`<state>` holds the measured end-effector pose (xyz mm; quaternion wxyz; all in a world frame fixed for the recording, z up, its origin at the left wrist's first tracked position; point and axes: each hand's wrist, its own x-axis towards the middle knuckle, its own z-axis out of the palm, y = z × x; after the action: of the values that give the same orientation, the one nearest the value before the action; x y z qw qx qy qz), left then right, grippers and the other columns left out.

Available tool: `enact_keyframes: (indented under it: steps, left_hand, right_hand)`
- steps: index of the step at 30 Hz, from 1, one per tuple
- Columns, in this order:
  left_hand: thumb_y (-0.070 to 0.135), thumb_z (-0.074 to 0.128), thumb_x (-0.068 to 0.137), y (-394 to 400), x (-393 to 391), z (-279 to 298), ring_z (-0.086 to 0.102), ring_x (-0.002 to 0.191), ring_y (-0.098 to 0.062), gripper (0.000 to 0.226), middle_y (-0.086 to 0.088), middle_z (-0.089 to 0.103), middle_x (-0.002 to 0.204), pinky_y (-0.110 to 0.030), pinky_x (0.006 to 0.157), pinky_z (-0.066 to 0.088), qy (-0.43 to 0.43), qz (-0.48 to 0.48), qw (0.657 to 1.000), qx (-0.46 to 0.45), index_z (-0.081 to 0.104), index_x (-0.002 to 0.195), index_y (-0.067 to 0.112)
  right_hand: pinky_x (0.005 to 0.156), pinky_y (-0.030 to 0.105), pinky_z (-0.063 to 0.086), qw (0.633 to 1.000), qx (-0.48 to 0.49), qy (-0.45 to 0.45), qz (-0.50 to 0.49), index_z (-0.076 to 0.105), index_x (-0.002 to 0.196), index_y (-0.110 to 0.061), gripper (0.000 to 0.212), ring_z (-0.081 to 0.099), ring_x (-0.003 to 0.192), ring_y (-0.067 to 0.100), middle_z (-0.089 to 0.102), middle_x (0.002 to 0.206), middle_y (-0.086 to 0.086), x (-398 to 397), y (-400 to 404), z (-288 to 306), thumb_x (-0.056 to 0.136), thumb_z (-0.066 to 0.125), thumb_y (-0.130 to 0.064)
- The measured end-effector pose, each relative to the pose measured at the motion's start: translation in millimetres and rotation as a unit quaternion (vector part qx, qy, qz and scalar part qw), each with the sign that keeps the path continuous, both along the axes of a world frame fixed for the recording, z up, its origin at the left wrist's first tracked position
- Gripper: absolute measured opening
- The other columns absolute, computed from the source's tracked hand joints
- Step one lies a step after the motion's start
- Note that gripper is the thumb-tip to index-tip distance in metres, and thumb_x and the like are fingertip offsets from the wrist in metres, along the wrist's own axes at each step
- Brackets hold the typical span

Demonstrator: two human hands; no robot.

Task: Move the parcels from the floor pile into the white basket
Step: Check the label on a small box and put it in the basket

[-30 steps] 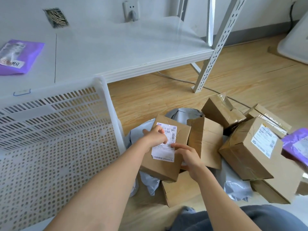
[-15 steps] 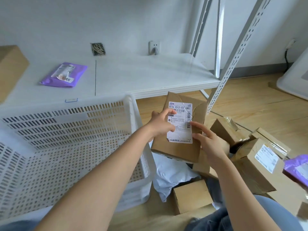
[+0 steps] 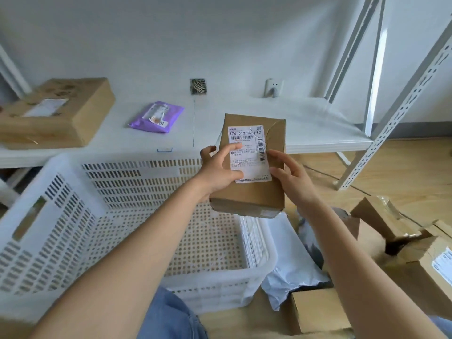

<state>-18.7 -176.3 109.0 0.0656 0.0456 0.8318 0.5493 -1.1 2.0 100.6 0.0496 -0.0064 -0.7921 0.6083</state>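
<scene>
I hold a brown cardboard parcel [image 3: 254,194] with a white shipping label in the air, above the right rim of the white perforated basket [image 3: 80,211]. My left hand [image 3: 220,171] grips its left edge, thumb on the label. My right hand [image 3: 292,177] holds its right side. The basket's inside looks empty. The floor pile lies at the lower right: several brown boxes [image 3: 425,272], a small box [image 3: 318,311] and a white poly bag [image 3: 291,270].
A low white shelf [image 3: 318,128] behind the basket carries a large brown box [image 3: 56,113] and a purple mailer [image 3: 157,117]. White slotted shelf posts [image 3: 401,111] stand at the right on the wooden floor. My knees in blue jeans [image 3: 168,316] are at the bottom edge.
Both hands lifted the labelled parcel out of the floor pile and carried it up and left, over the basket's right rim. My view tilted up, showing more of the shelf.
</scene>
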Motion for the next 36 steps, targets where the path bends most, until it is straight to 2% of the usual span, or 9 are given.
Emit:
enact_keyframes:
  steps: [4, 6, 10, 14, 21, 25, 28, 31, 36]
  left_hand:
    - [0.01, 0.062, 0.078, -39.4, -13.4, -24.1, 0.028, 0.112, -0.011, 0.055, 0.003, 0.017, 0.135, -0.009, 0.069, 0.028, 0.001, 0.051, 0.999, 0.01, 0.045, 0.108, 0.053]
    - [0.007, 0.06, 0.08, -54.0, -21.2, -44.6, 0.034, 0.116, -0.012, 0.056, 0.002, 0.032, 0.139, -0.014, 0.079, 0.032, -0.03, 0.051, 0.998, 0.014, 0.045, 0.117, 0.047]
    - [0.007, 0.058, 0.084, -72.1, -35.1, -92.8, 0.024, 0.138, -0.02, 0.058, 0.002, 0.025, 0.152, -0.032, 0.103, 0.026, -0.128, 0.059, 0.99, -0.017, 0.043, 0.133, 0.036]
    - [0.004, 0.06, 0.083, -81.9, -54.5, -124.9, 0.022, 0.139, -0.021, 0.061, 0.0, 0.024, 0.152, -0.032, 0.102, 0.027, -0.179, 0.071, 0.981, -0.011, 0.043, 0.134, 0.034]
    - [0.007, 0.064, 0.081, -87.7, -83.3, -194.5, 0.024, 0.137, -0.019, 0.062, 0.003, 0.028, 0.151, -0.028, 0.096, 0.025, -0.206, 0.044, 0.978, -0.006, 0.044, 0.132, 0.037]
    - [0.004, 0.066, 0.081, -83.1, -101.1, -229.0, 0.031, 0.134, -0.02, 0.065, 0.0, 0.032, 0.149, -0.025, 0.093, 0.027, -0.217, 0.044, 0.975, 0.001, 0.043, 0.134, 0.033]
    - [0.002, 0.064, 0.082, -74.2, -108.8, -258.6, 0.035, 0.13, -0.02, 0.064, -0.001, 0.033, 0.148, -0.024, 0.091, 0.031, -0.241, 0.057, 0.969, 0.027, 0.043, 0.133, 0.033]
    - [0.002, 0.062, 0.083, -68.5, -115.6, -279.6, 0.034, 0.13, -0.021, 0.064, -0.002, 0.031, 0.148, -0.024, 0.096, 0.031, -0.236, 0.065, 0.969, 0.011, 0.042, 0.134, 0.034]
    - [0.0, 0.057, 0.086, -66.3, -116.8, -302.9, 0.032, 0.134, -0.025, 0.066, -0.002, 0.024, 0.152, -0.045, 0.106, 0.037, -0.269, 0.054, 0.961, 0.038, 0.037, 0.138, 0.036]
  right_hand:
    - [0.096, 0.034, 0.045, 1.0, 0.004, -0.024, 0.017, 0.06, 0.108, -0.044, 0.04, 0.051, 0.104, 0.016, 0.045, 0.124, 0.007, -19.8, -36.1, -21.0, 0.084, 0.053, -0.012]
    - [0.096, 0.038, 0.046, 0.998, 0.024, -0.048, 0.022, 0.06, 0.107, -0.042, 0.038, 0.053, 0.101, 0.019, 0.045, 0.121, 0.007, -28.0, -50.6, -39.6, 0.084, 0.053, -0.012]
    - [0.086, 0.034, 0.05, 0.993, 0.059, -0.102, 0.002, 0.06, 0.11, -0.039, 0.04, 0.056, 0.1, 0.019, 0.056, 0.123, 0.004, -42.1, -76.5, -85.5, 0.083, 0.05, -0.01]
    - [0.086, 0.029, 0.045, 0.984, 0.105, -0.144, 0.0, 0.058, 0.119, -0.03, 0.045, 0.053, 0.106, 0.02, 0.054, 0.127, 0.004, -64.4, -95.7, -117.2, 0.083, 0.046, -0.008]
    - [0.089, 0.033, 0.046, 0.966, 0.141, -0.216, 0.001, 0.049, 0.123, -0.035, 0.042, 0.049, 0.09, 0.016, 0.03, 0.13, 0.001, -94.7, -102.3, -179.9, 0.087, 0.038, -0.016]
    - [0.06, 0.017, 0.038, 0.959, 0.134, -0.25, 0.002, 0.048, 0.126, -0.032, 0.054, 0.041, 0.074, 0.003, 0.025, 0.134, 0.001, -111.0, -100.8, -215.0, 0.082, 0.035, -0.004]
    - [0.053, 0.017, 0.033, 0.946, 0.144, -0.289, -0.012, 0.046, 0.128, -0.035, 0.059, 0.038, 0.07, -0.001, 0.023, 0.14, -0.003, -119.5, -98.9, -236.1, 0.079, 0.035, -0.003]
    - [0.059, 0.019, 0.036, 0.942, 0.155, -0.295, -0.028, 0.045, 0.131, -0.032, 0.064, 0.043, 0.075, 0.004, 0.027, 0.141, 0.0, -127.7, -100.2, -254.1, 0.077, 0.035, -0.001]
    - [0.091, 0.031, 0.041, 0.939, 0.212, -0.271, -0.001, 0.046, 0.135, -0.029, 0.063, 0.043, 0.12, 0.021, 0.037, 0.142, 0.005, -127.1, -96.7, -281.8, 0.079, 0.037, 0.0]
